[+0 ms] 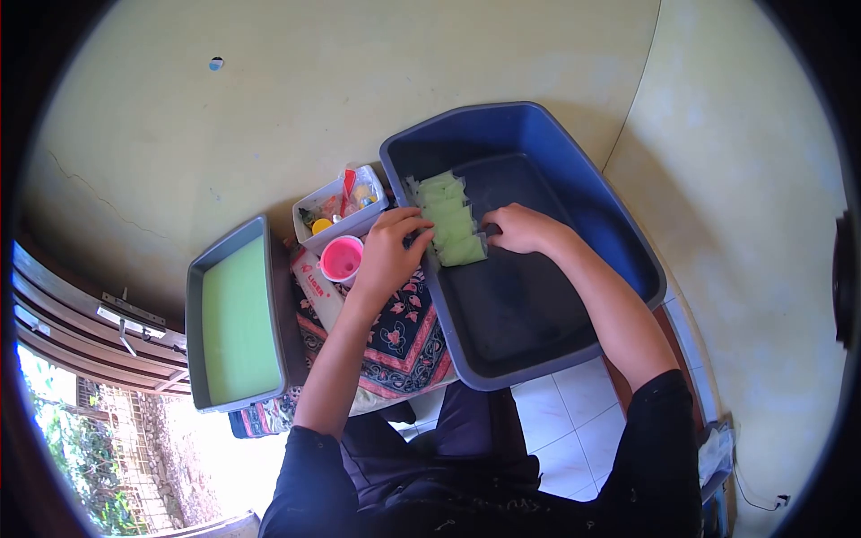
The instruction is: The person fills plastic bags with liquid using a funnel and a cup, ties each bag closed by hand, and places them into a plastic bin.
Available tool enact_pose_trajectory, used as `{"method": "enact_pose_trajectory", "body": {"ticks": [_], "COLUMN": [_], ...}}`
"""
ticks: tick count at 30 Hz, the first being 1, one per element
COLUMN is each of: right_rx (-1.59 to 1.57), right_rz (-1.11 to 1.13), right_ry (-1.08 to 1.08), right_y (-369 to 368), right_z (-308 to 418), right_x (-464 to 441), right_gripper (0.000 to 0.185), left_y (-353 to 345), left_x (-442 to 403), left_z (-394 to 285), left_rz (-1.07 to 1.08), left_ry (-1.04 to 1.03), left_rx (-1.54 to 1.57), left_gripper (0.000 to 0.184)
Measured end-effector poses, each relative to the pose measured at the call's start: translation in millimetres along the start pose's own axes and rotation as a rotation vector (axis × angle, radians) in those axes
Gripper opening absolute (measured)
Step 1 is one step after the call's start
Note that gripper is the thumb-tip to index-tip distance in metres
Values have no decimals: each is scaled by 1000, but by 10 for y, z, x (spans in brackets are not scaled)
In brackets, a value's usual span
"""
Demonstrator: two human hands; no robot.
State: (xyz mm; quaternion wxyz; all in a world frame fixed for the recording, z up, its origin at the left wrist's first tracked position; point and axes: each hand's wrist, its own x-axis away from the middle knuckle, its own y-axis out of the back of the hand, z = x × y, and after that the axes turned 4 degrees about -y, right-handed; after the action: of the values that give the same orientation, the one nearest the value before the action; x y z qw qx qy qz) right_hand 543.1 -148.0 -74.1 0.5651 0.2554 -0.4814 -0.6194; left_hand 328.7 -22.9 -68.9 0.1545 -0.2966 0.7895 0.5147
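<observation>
A row of overlapping clear plastic packets filled with pale green liquid [453, 221] lies along the left side of a large dark blue-grey tub [511, 323]. My left hand [392, 248] reaches over the tub's left rim, its fingers apart and the tips touching the left ends of the packets. From the other side my right hand [522, 228] is bent inward inside the tub. Its thumb and index finger close at the right edge of the lower packets; the exact contact is partly hidden by the fingers.
A grey tray of pale green liquid [238, 323] stands left. Between it and the tub are a pink cup [342, 259], a white box of small items [325, 235] and a long white printed box [316, 285] on a patterned cloth [395, 336]. Walls rise behind and right.
</observation>
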Motion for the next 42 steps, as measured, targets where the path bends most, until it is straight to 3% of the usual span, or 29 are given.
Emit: {"method": "enact_pose_trajectory", "body": {"ticks": [2,11,18,20,24,26,27,30,31,34,38,42], "right_rx": [-10,-99,-216,-291,-463,-615,-598,-554,-534,-311,-216,-177], "right_rz": [-37,-58,-181,-315,-364,-286,-282,-336,-392,-550,-516,-514], "right_ry": [47,271,397,410,513,472,470,428,388,400,420,430], "right_y": [40,79,-233,-336,-745,-1048,-1223,-1698,-1829,-2067,-2189,-2227], "right_z": [82,762,1476,1693,2047,2182,2186,2150,2145,2158,2117,2117], "right_x": [89,712,1020,1062,1055,1006,927,648,583,386,176,72], "right_gripper": [37,36,32,27,22,20,19,18,18,17,21,22], "left_y": [160,606,832,879,852,776,776,749,683,578,562,504], "left_x": [173,1052,1531,1643,1951,2064,2128,2272,2337,2477,2508,2532], "left_z": [-82,-152,-70,-34,130,149,155,208,260,373,364,334], "left_rz": [-99,-9,-30,-51,-81,-289,-243,-87,-173,-160,-117,-90], "left_ry": [92,447,501,500,530,563,582,613,547,482,485,459], "left_rx": [102,411,361,390,260,324,319,168,144,21,-23,-71], "left_gripper": [17,14,15,17,32,49,56,54,41,31,27,36]}}
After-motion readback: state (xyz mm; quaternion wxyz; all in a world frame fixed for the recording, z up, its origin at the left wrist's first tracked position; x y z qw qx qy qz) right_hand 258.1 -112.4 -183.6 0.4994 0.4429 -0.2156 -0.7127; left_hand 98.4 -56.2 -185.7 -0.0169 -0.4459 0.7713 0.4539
